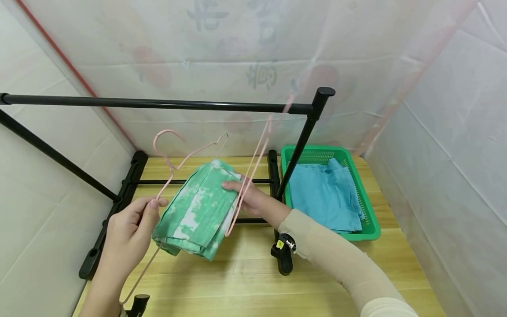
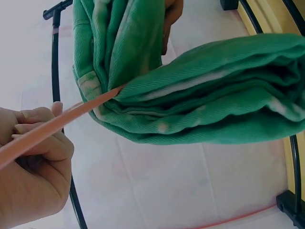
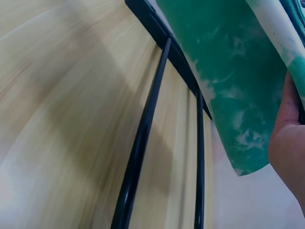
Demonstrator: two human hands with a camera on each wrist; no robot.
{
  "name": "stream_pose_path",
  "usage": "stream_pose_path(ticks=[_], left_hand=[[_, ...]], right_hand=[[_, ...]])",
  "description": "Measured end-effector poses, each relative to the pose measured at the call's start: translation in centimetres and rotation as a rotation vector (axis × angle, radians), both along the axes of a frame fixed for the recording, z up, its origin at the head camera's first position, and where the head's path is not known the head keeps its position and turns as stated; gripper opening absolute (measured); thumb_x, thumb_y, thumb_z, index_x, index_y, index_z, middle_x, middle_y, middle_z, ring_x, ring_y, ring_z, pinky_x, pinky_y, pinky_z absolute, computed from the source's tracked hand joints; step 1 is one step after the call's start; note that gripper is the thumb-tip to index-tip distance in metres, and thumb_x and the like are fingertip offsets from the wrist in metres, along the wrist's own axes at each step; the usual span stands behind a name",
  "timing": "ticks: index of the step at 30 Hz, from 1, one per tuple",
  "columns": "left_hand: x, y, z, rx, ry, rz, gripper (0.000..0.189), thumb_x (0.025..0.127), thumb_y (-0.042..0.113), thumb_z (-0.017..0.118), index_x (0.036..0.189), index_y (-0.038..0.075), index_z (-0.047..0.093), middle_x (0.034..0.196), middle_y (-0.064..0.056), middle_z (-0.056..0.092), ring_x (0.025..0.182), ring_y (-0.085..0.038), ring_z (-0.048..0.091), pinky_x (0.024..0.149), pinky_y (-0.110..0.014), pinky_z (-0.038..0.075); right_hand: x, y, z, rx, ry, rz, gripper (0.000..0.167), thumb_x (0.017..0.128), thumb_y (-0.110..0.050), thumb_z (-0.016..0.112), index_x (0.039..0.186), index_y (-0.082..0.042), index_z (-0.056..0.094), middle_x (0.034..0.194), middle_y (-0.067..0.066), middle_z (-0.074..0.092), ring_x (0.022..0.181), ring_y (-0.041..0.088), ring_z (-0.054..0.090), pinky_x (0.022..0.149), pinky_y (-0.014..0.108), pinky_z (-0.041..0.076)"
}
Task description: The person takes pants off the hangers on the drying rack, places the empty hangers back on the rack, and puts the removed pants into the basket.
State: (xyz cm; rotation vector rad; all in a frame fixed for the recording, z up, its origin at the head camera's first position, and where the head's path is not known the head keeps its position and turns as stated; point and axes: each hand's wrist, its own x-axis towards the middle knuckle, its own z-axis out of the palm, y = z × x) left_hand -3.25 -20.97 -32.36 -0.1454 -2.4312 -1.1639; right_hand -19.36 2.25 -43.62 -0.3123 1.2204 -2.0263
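Garment (image 1: 202, 207), green-and-white and folded, is positioned below the top rail of the black rack (image 1: 178, 104) and between its two side frames, as seen from the head camera. Toward the rack's left end, the left hand (image 1: 130, 233) pinches one arm of a pink hanger (image 1: 172, 167) between thumb and curled fingers, with no gap around the rod. Toward the rack's right end, the right hand (image 1: 253, 198) grips the garment, thumb laid on its upper face; we cannot tell from the head view how the other fingers lie, as the cloth hides them.

In the left wrist view we can verify a detail the head view conceals: the garment is doubled over the hanger's rod, a stack of layers on each side. The right wrist view gives us a mottled face of the cloth at close range, beside the rack's lower rods (image 3: 144, 129). Only the head view presents the green basket (image 1: 368, 233), right of the rack, containing blue cloth (image 1: 322, 193).

We count one garment, one basket, one rack with one top rail and two lower rods, and two hangers; the second hanger (image 1: 256, 165) hangs edge-on near the rack's right end. The rack stands on the wooden counter (image 1: 245, 281).
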Motion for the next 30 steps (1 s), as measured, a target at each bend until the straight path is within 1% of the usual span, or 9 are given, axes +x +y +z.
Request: stream_pose_path(ticks=[3, 6, 8, 10, 14, 17, 20, 24, 30], left_hand=[[-0.1, 0.0, -0.1, 0.020, -0.007, -0.003, 0.016, 0.101, 0.003, 0.056, 0.101, 0.007, 0.072, 0.058, 0.005, 0.045, 0.047, -0.006, 0.037, 0.041, -0.025, 0.028], [-0.3, 0.0, -0.1, 0.030, -0.007, -0.006, 0.016, 0.101, 0.002, 0.056, 0.100, 0.006, 0.072, 0.057, 0.005, 0.044, 0.048, -0.006, 0.038, 0.042, -0.026, 0.029], [-0.4, 0.0, -0.2, 0.031, -0.013, -0.008, 0.016, 0.101, 0.003, 0.056, 0.099, 0.005, 0.072, 0.057, 0.005, 0.045, 0.048, -0.007, 0.039, 0.043, -0.026, 0.029], [-0.4, 0.1, -0.1, 0.028, -0.024, -0.003, 0.016, 0.101, 0.004, 0.056, 0.098, 0.006, 0.071, 0.057, 0.005, 0.045, 0.047, -0.007, 0.038, 0.042, -0.026, 0.029], [-0.3, 0.0, -0.2, 0.020, -0.045, 0.010, 0.016, 0.102, 0.006, 0.056, 0.097, 0.007, 0.071, 0.056, 0.004, 0.045, 0.045, -0.007, 0.036, 0.041, -0.025, 0.028], [-0.2, -0.1, -0.3, 0.014, -0.051, 0.019, 0.016, 0.102, 0.007, 0.056, 0.097, 0.007, 0.071, 0.057, 0.004, 0.046, 0.044, -0.006, 0.035, 0.039, -0.024, 0.028], [-0.1, -0.3, -0.5, 0.003, -0.055, 0.036, 0.016, 0.102, 0.007, 0.056, 0.098, 0.008, 0.072, 0.058, 0.004, 0.048, 0.044, -0.006, 0.034, 0.039, -0.023, 0.029], [0.0, -0.6, -0.6, -0.003, -0.061, 0.062, 0.016, 0.102, 0.008, 0.057, 0.098, 0.009, 0.072, 0.059, 0.004, 0.049, 0.043, -0.005, 0.034, 0.038, -0.022, 0.029], [0.1, -0.8, -0.5, 0.010, -0.093, 0.094, 0.017, 0.103, 0.012, 0.056, 0.100, 0.009, 0.072, 0.058, 0.002, 0.048, 0.044, -0.007, 0.035, 0.039, -0.025, 0.029]], right_hand=[[0.0, 0.1, 0.4, 0.017, -0.007, -0.022, 0.028, 0.094, -0.017, 0.062, 0.122, -0.013, 0.058, 0.099, 0.003, 0.069, 0.088, 0.016, 0.071, 0.080, 0.032, 0.060], [0.0, 0.3, 0.5, 0.017, -0.019, -0.029, 0.020, 0.097, -0.013, 0.058, 0.117, -0.015, 0.059, 0.098, 0.001, 0.068, 0.087, 0.013, 0.070, 0.079, 0.029, 0.059], [0.1, 0.4, 0.4, 0.009, -0.027, -0.026, 0.015, 0.099, -0.012, 0.056, 0.113, -0.014, 0.060, 0.096, 0.001, 0.067, 0.086, 0.012, 0.070, 0.078, 0.028, 0.059], [0.1, 0.6, 0.2, -0.009, -0.033, -0.019, 0.016, 0.099, -0.012, 0.056, 0.114, -0.015, 0.059, 0.097, 0.001, 0.068, 0.087, 0.012, 0.070, 0.078, 0.028, 0.059], [0.4, 0.9, -0.5, -0.029, -0.036, -0.008, 0.023, 0.095, -0.015, 0.061, 0.118, -0.014, 0.058, 0.098, 0.002, 0.069, 0.087, 0.015, 0.072, 0.078, 0.031, 0.060], [0.8, 0.9, -1.0, -0.032, -0.010, 0.021, 0.028, 0.097, -0.017, 0.057, 0.125, -0.013, 0.055, 0.103, 0.003, 0.070, 0.091, 0.017, 0.072, 0.081, 0.033, 0.059], [1.2, 0.8, -1.1, -0.039, 0.003, 0.026, 0.026, 0.102, -0.014, 0.051, 0.127, -0.011, 0.053, 0.105, 0.003, 0.069, 0.093, 0.017, 0.072, 0.083, 0.033, 0.059], [1.5, 0.6, -1.0, -0.071, 0.000, -0.004, 0.025, 0.103, -0.010, 0.048, 0.128, -0.010, 0.051, 0.107, 0.002, 0.067, 0.095, 0.014, 0.071, 0.085, 0.031, 0.058], [1.4, 0.3, -0.4, -0.108, 0.013, -0.039, 0.036, 0.101, -0.008, 0.048, 0.137, -0.010, 0.046, 0.111, 0.002, 0.065, 0.097, 0.016, 0.070, 0.086, 0.031, 0.058]])
